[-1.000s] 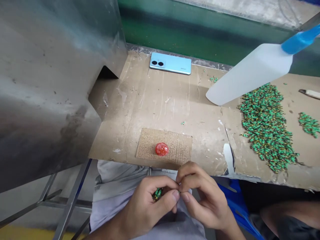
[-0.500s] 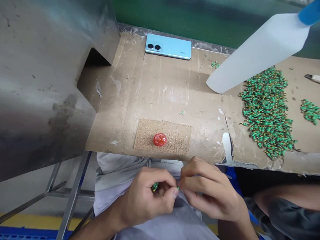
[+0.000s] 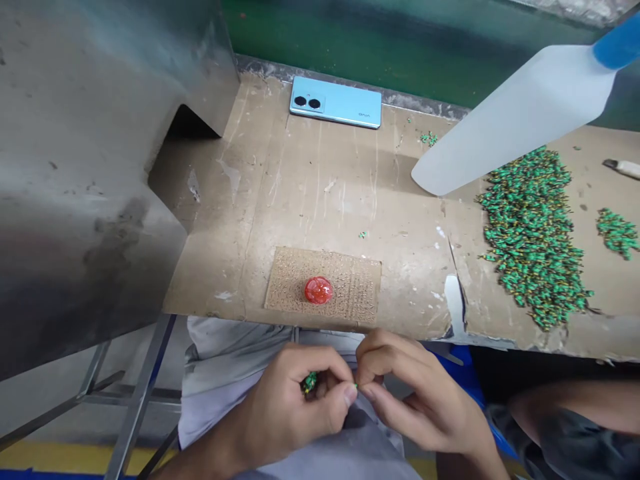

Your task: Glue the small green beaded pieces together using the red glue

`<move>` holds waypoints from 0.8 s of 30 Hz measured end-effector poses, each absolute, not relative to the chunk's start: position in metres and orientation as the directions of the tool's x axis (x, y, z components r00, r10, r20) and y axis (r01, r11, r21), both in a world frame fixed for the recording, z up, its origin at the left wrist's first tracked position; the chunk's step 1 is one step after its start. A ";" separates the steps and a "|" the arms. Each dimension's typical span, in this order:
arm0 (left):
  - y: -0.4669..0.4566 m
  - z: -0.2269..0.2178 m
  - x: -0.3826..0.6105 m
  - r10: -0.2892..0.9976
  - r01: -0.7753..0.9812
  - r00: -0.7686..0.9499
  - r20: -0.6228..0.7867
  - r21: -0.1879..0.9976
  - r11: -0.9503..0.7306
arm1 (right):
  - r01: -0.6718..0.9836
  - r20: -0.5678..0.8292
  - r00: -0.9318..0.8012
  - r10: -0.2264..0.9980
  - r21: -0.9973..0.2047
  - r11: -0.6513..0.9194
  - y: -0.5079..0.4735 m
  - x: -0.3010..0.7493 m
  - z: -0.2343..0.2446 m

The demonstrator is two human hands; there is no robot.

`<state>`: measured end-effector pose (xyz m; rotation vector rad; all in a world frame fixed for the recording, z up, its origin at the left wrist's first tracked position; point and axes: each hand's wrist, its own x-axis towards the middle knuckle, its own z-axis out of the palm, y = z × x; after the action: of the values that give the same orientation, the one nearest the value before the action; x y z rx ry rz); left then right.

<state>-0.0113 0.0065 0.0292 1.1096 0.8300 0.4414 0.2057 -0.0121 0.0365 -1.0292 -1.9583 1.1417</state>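
My left hand (image 3: 295,403) is curled over my lap below the table edge, with a few small green parts (image 3: 310,382) cupped in its palm. My right hand (image 3: 415,393) meets it fingertip to fingertip, and both pinch one tiny green part (image 3: 355,385) between them. On the cardboard-covered table (image 3: 320,193) just above my hands lies a small scored cardboard pad (image 3: 350,283) with a red glossy blob (image 3: 319,290) on it. A large heap of the same green parts (image 3: 533,233) lies at the right.
A big grey metal housing (image 3: 95,167) fills the left side and overhangs the table. A light blue phone (image 3: 336,109) lies at the back edge. A white plastic scoop with a blue handle (image 3: 520,113) hangs over the heap. Another person's arm (image 3: 575,413) shows at the lower right.
Both hands stay together at my lap, still working the tiny green part. The view has shifted slightly; nothing on the table has moved.
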 end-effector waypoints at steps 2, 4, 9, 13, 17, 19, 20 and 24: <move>0.008 0.030 -0.011 0.650 0.078 0.633 -0.420 0.870 0.486 | 0.310 0.126 -0.445 0.887 -0.907 0.284 -0.010 0.207 0.036; 0.009 0.031 -0.010 0.624 0.056 0.629 -0.464 0.827 0.559 | 0.351 0.139 -0.345 0.928 -0.898 0.265 -0.004 0.207 0.036; 0.008 0.027 -0.007 0.506 -0.069 0.681 -0.529 0.641 0.764 | 0.541 0.181 -0.212 0.960 -0.797 0.269 0.016 0.197 0.034; 0.002 0.019 -0.008 0.457 -0.128 0.719 -0.523 0.546 0.828 | 0.644 0.179 -0.237 0.955 -0.707 0.292 0.029 0.180 0.037; -0.002 0.013 -0.014 0.395 -0.121 0.752 -0.528 0.478 0.870 | 0.700 0.170 -0.263 0.950 -0.644 0.309 0.036 0.172 0.043; -0.002 0.013 -0.016 0.349 -0.082 0.764 -0.543 0.454 0.887 | 0.738 0.155 -0.277 0.948 -0.598 0.313 0.039 0.170 0.046; -0.002 0.013 -0.017 0.340 -0.065 0.765 -0.546 0.461 0.885 | 0.754 0.146 -0.289 0.946 -0.574 0.319 0.040 0.169 0.047; 0.001 0.018 -0.020 0.403 -0.073 0.748 -0.527 0.539 0.839 | 0.791 0.119 -0.323 0.939 -0.511 0.337 0.045 0.167 0.049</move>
<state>-0.0200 0.0013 0.0176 0.5190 0.6813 0.2731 0.1670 0.0453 0.0491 -1.5238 -2.2132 0.5134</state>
